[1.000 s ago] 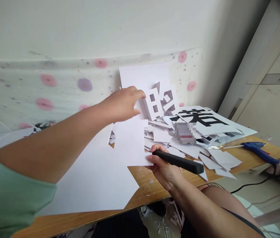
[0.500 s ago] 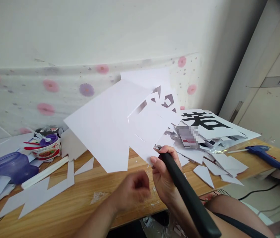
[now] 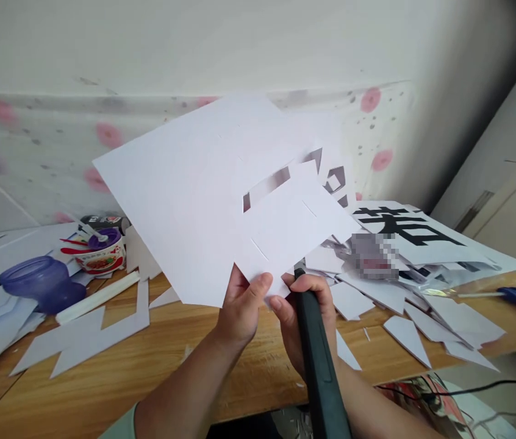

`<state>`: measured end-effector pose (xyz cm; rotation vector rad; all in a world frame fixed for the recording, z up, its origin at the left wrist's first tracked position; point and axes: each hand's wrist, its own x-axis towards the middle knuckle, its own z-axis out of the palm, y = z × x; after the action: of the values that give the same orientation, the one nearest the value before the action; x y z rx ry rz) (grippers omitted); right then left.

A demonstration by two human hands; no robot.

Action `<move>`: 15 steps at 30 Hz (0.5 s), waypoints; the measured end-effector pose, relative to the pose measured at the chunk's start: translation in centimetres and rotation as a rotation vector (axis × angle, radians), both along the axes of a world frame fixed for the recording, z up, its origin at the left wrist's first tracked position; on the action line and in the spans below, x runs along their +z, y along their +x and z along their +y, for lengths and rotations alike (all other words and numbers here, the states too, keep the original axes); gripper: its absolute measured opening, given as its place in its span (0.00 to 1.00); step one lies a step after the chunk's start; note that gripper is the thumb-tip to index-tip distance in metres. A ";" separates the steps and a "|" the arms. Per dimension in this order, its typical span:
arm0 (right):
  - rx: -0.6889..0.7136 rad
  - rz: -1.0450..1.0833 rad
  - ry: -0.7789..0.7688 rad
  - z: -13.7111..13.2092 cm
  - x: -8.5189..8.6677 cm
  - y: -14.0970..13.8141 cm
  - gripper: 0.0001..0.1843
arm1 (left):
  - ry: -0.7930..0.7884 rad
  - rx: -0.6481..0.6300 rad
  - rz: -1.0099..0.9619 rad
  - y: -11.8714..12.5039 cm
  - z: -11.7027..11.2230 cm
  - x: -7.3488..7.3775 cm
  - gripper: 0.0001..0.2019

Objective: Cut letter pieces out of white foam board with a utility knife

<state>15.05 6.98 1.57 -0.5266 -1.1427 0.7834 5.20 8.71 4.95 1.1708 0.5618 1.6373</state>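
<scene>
Left hand (image 3: 243, 303): fingers pinched on lower edge of white sheet (image 3: 171, 201), sheet just beyond them. Right hand (image 3: 306, 314): fingers wrapped round black tool (image 3: 316, 360). Best grip sheet firmly, tool tip clear of left thumb.

The white sheet (image 3: 175, 195) looks smooth and matt, like stiff paper; the black handle (image 3: 317, 360), matt plastic. The table (image 3: 258, 378) shows smooth, grained wood; the purple jar (image 3: 33, 280) looks like glossy, translucent plastic.
</scene>
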 end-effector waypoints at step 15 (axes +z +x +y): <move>0.889 -0.254 -0.346 -1.5 -3.3 1.4 0.11 | -0.202 0.328 -0.126 -7.5 4.2 -1.3 0.14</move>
<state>16.49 5.48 -1.76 -0.3934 -1.5006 1.7403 -2.32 12.89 3.70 0.8532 0.8510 1.8658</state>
